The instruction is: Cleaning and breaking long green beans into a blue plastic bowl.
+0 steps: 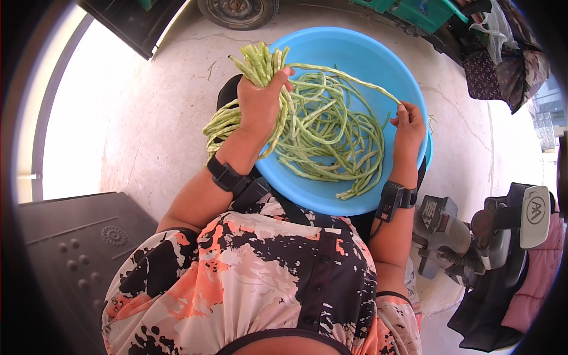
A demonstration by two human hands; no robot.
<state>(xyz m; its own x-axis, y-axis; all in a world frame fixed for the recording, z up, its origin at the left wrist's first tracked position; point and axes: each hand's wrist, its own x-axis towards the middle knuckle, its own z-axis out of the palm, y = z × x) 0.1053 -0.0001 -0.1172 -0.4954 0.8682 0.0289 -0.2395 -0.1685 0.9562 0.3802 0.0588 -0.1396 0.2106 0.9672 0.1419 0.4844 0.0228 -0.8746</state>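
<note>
My left hand (262, 102) is closed around a thick bundle of long green beans (259, 62), whose ends stick up above the fist while the rest hangs over to the left. One long bean (350, 76) stretches from the bundle's side across to my right hand (407, 124), which pinches its far end between thumb and fingers. Below and between both hands, a loose tangle of long beans (328, 128) lies in a large light-blue plastic basin (301, 195). Each wrist bears a black strap with a small device.
A wheel (237, 11) and a green crate (412, 13) are beyond the basin. At the right stand a vehicle's handlebar parts with a mirror (534, 217), and hanging bags (497, 80). A dark panel (84, 248) stands at the lower left. The floor (177, 88) is concrete.
</note>
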